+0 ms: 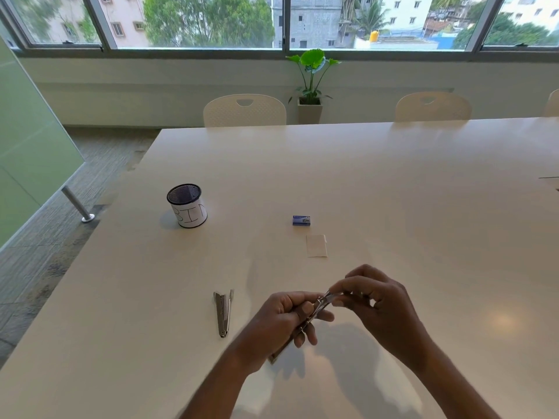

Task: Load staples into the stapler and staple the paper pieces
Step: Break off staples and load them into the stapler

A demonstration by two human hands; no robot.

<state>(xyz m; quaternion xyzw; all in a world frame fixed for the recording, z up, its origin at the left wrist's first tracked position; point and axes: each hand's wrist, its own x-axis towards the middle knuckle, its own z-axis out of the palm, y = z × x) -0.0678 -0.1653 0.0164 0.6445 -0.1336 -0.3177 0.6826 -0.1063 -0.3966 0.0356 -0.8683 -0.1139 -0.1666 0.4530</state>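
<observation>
Gripping the small metal stapler (311, 316) low in frame, our left hand (284, 322) should steady it while our right hand (375, 300) pinches its tip closed.

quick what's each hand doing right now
Left hand: closed around the stapler, held above the table.
Right hand: fingers pinched on the stapler's front end; cannot tell if they hold staples.

Head-worn camera looks forward and down, close over the table (363, 176).
</observation>
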